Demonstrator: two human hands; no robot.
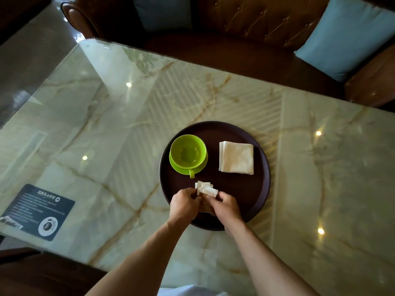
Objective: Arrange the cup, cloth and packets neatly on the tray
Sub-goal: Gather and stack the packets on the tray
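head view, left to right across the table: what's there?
dark printed card → green cup on its saucer → white packets held between both hands → folded white cloth. Last three sit on the round dark tray.

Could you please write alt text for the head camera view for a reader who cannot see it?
Both hands, left hand and right hand, hold small packets at the near edge of a round dark tray on a marble table. Farther back, a green cup sits left of a folded white cloth.

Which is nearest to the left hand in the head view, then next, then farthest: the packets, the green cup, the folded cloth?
1. Packets: held by the left hand.
2. Green cup: beyond it, tray's left side.
3. Folded cloth: far right of tray.
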